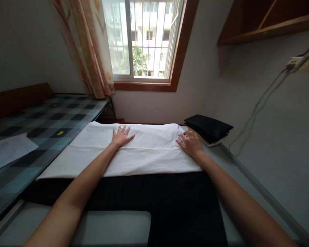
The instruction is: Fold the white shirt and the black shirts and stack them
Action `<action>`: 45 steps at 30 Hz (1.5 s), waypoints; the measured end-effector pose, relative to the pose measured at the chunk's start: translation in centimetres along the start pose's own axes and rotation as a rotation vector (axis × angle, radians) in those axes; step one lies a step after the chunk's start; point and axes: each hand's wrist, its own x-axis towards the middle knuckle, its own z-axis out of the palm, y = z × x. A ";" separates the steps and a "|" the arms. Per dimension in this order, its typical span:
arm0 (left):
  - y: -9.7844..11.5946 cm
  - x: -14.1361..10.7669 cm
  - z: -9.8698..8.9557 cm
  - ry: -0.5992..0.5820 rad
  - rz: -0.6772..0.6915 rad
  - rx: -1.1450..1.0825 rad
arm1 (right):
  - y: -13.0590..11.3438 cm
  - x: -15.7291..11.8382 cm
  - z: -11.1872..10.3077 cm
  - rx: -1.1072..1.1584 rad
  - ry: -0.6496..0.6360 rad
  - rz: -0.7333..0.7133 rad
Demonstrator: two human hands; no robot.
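A white cloth [144, 159] lies in a wide, mostly flat layer across the table, with a crease running along it. Below its near edge spreads black fabric [180, 206], one part of which extends towards me on the right; whether the two are one garment I cannot tell. My left hand [121, 137] rests palm down on the white cloth left of its middle, fingers spread. At the cloth's right end, my right hand [190, 144] touches the edge with slightly bent fingers held apart. Small wrinkles show beside its fingertips.
A folded black cloth [208, 127] sits at the table's far right, near the wall. To the left is a bed with a checked mattress [74, 113] and a paper sheet [10, 149]. Cables [257, 106] hang along the right wall. A curtain [92, 51] hangs beside the barred window [149, 41].
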 end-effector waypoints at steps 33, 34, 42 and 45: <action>0.1 -0.3 0.3 0.080 -0.012 -0.072 | -3.3 18.1 8.0 0.217 -0.625 0.555; 0.1 -0.3 0.3 0.079 -0.014 -0.070 | -2.9 18.1 8.1 0.224 -0.624 0.588; 0.1 -0.2 0.4 0.077 -0.018 -0.073 | -0.9 18.3 9.0 0.406 -0.450 0.622; 0.1 -0.2 0.4 0.086 -0.007 -0.071 | -0.4 18.3 9.2 0.432 -0.418 0.564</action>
